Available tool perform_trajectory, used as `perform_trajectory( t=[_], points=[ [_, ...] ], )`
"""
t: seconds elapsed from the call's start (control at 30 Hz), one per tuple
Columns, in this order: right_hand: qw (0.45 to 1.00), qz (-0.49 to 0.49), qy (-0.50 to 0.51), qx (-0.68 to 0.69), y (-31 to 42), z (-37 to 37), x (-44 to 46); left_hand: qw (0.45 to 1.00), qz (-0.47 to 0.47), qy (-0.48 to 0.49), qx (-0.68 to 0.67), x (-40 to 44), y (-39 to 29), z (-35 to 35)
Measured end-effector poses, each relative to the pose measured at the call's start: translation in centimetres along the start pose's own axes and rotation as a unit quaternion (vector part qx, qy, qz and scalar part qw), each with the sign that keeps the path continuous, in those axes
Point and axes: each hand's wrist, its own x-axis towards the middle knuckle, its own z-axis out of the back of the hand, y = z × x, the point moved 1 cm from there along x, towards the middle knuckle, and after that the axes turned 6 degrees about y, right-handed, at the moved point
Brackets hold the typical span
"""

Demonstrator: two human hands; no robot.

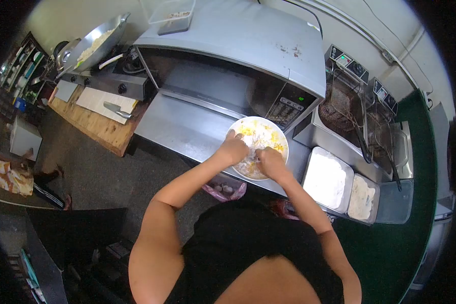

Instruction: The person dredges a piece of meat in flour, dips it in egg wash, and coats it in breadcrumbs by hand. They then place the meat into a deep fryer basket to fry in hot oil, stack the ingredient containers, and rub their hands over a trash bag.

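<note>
A round white bowl [286, 140] rests at the front edge of the metal counter. Inside it lies a white, floury mixture [259, 133] with yellow bits. My left hand [234, 148] reaches in from the left side, thumb near the rim, its curled fingertips sunk in the mixture. Opposite it, my right hand [270, 161] is closed, with its fingers bent into the mixture close to the left fingers. Both sets of fingertips are partly hidden by the flour.
Behind the bowl stands a microwave [207, 76]. To the right are a tray of white powder [328, 178], a smaller floury tray [364, 198] and a fryer with a wire basket [337, 107]. At left, a knife [117, 110] lies near a wok [93, 48]. Another person [15, 177] is far left.
</note>
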Motion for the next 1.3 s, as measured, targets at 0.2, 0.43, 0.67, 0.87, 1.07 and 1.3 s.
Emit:
perform_trajectory(
  t=[0.2, 0.43, 0.67, 0.87, 1.07, 1.3],
  points=[
    [0.999, 0.037, 0.004, -0.003, -0.4, -0.8, 0.1, 1.000, -0.009, 0.004, -0.022, 3.4, 1.0, -3.8],
    [1.000, 0.005, 0.019, -0.016, -0.4, -0.9, -0.5, 0.995, -0.087, 0.002, -0.041, 4.6, 2.1, -5.2],
    [0.999, -0.009, 0.005, 0.042, -1.0, 2.2, -1.2, 0.991, -0.047, 0.055, -0.112, 4.5, 3.2, -1.4],
    [0.989, -0.024, -0.076, 0.126, -2.9, 5.7, -1.8, 0.987, -0.036, 0.076, -0.140, 5.9, 3.3, -2.2],
    [0.978, -0.028, -0.110, 0.176, -2.2, 8.2, -2.8, 0.911, -0.135, -0.255, -0.293, 6.8, 2.5, -3.0],
    [0.965, -0.013, -0.143, 0.219, -1.4, 9.8, -4.1, 0.952, -0.123, -0.127, -0.251, 6.0, 3.8, -0.5]
  ],
)
